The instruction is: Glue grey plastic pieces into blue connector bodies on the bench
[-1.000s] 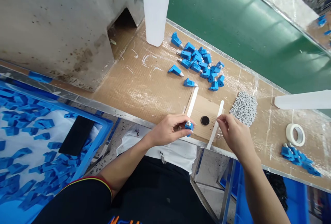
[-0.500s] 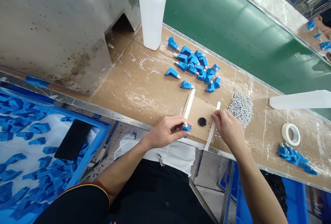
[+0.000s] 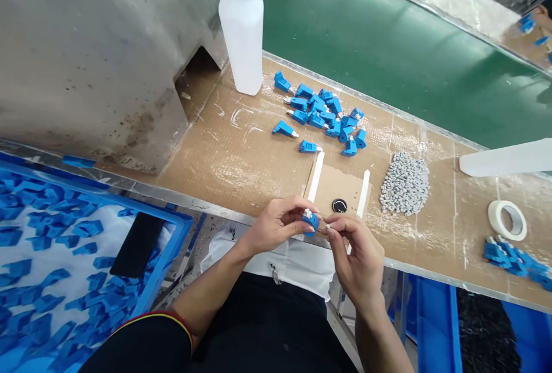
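On my feed the left hand [image 3: 276,223] had a blue block [image 3: 310,223] pinched between thumb and fingers, over the near edge of the table [image 3: 224,180]. The right hand [image 3: 360,249] was just beside it, fingertips closed on a small pale bit [image 3: 328,227].

I judged the block light and stiff, probably plastic, and unlikely to crush under a firm pinch. I would have taken it by its broad blue sides, leaving the pale tip clear, as that looked the weaker part. The bit I expected to weigh almost nothing and to slip easily, so only fingertips would suit it.

The left bin [image 3: 180,225] held many blue pieces on a white liner, with a dark slab [image 3: 137,245] lying among them. The right bin [image 3: 532,333] held a heap of black pieces, too blurred for me to make out. A round black dish [image 3: 339,206] sat near the right hand; its contents I could not tell. The bottle [image 3: 245,39] stood capped, its fill level unclear to me.
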Demonstrator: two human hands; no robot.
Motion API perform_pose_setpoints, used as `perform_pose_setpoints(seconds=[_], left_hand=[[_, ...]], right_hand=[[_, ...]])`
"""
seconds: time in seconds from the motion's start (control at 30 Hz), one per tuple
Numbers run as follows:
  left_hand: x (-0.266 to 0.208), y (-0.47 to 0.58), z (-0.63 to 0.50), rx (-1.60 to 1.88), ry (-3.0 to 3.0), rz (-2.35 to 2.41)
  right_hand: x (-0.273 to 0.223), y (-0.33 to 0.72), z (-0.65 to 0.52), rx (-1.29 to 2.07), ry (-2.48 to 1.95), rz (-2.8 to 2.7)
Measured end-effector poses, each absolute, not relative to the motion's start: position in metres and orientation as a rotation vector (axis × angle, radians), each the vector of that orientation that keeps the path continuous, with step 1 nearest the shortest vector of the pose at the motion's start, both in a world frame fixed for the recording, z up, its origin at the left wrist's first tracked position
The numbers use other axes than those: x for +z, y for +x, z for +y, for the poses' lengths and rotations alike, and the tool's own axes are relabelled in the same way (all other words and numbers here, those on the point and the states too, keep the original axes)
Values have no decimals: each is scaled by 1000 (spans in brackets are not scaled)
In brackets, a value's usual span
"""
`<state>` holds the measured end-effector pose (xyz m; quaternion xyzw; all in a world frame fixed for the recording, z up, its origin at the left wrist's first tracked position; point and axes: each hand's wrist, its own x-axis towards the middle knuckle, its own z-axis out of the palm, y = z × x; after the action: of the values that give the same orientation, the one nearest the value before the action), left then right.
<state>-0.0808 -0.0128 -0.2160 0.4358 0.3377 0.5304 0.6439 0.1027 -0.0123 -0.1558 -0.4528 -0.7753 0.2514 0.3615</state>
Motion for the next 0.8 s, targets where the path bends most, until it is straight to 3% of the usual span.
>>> perform_pose_setpoints(seconds=[0.8], left_hand=[[-216,-79,-11,1217,1096,834]], right_hand=[[-167,92,-7,704,-1147,-1974]])
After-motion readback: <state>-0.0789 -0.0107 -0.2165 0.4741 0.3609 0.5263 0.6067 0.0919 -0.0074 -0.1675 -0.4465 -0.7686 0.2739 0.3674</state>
